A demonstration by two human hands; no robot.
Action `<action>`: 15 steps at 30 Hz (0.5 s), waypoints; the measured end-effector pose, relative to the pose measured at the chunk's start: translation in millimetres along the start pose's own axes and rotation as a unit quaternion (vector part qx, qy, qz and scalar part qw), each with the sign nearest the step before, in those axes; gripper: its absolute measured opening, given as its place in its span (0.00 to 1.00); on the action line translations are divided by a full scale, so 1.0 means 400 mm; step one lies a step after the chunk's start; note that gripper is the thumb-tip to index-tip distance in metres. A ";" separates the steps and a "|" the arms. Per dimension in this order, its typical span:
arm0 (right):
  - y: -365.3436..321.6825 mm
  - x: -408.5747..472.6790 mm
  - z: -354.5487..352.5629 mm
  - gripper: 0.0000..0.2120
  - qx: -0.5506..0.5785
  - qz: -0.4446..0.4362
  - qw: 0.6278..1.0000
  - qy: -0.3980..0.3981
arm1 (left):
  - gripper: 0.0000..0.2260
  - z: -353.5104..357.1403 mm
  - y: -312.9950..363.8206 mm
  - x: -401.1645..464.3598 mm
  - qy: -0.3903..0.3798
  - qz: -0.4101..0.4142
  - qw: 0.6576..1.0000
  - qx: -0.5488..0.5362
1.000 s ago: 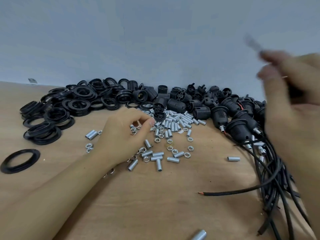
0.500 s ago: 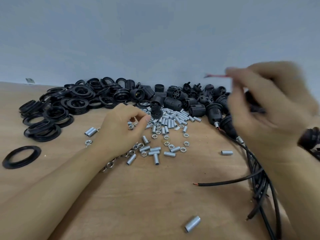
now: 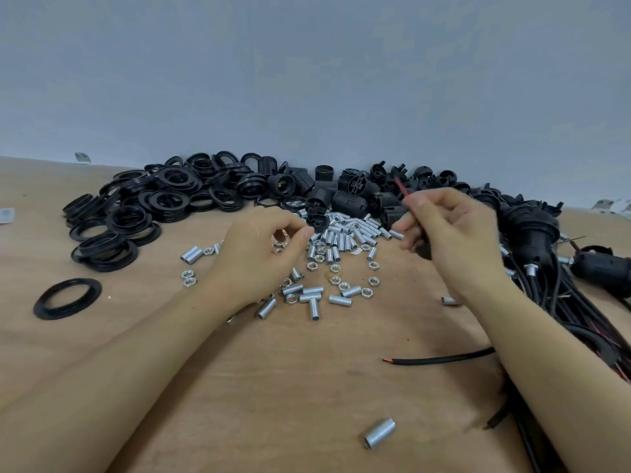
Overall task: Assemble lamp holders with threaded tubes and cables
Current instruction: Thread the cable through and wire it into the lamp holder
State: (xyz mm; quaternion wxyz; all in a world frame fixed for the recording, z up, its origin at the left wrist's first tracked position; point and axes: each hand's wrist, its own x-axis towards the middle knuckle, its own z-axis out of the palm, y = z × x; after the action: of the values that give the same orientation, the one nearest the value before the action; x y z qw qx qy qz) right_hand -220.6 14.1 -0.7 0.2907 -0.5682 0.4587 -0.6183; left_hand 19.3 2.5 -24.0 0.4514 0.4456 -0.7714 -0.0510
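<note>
— What have your fingers got hold of?
— My right hand (image 3: 450, 233) pinches a red wire end (image 3: 403, 192) at one o'clock. My left hand (image 3: 263, 250) curls round a nut (image 3: 281, 238), above the threaded tubes (image 3: 345, 233) scattered at twelve on the desk (image 3: 307, 387).

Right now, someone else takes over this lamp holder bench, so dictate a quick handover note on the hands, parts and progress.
Left hand: pinching a hex nut above the loose nuts.
Right hand: pinching a red wire end, with something black in the palm.
Parts: threaded tubes mid-table, black rings left, lamp holders at the back.
Done: cabled holders piled at right.
Left: thread this wire, fit tube and nut; one loose cable waits.
</note>
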 end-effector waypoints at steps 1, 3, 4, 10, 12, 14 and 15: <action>-0.004 0.012 -0.014 0.07 0.032 0.008 0.999 0.041 | 0.05 0.007 0.008 0.013 -0.009 -0.001 1.000 0.002; -0.009 0.030 -0.042 0.09 0.085 0.019 0.991 0.104 | 0.04 0.029 0.029 0.060 -0.051 0.021 0.998 0.025; -0.008 0.034 -0.052 0.10 0.108 0.030 0.986 0.122 | 0.05 0.046 0.042 0.091 -0.076 0.040 0.995 0.045; -0.002 0.044 -0.066 0.13 0.167 0.056 0.971 0.161 | 0.09 0.204 0.118 0.247 -0.191 0.087 0.968 0.135; -0.002 0.046 -0.068 0.09 0.168 0.058 0.973 0.145 | 0.09 0.258 0.141 0.272 -0.242 0.101 0.950 0.170; 0.000 0.045 -0.069 0.08 0.168 0.057 0.976 0.125 | 0.07 0.300 0.157 0.288 -0.263 0.092 0.937 0.212; 0.000 0.044 -0.068 0.08 0.170 0.054 0.977 0.115 | 0.07 0.315 0.161 0.294 -0.263 0.087 0.931 0.236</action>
State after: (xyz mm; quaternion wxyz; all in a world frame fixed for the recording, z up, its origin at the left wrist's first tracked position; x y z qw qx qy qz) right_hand -250.1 5.0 8.7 0.3610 -0.4106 0.4072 -0.7316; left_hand -138.5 -85.9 9.5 0.1164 0.4415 -0.8879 0.0566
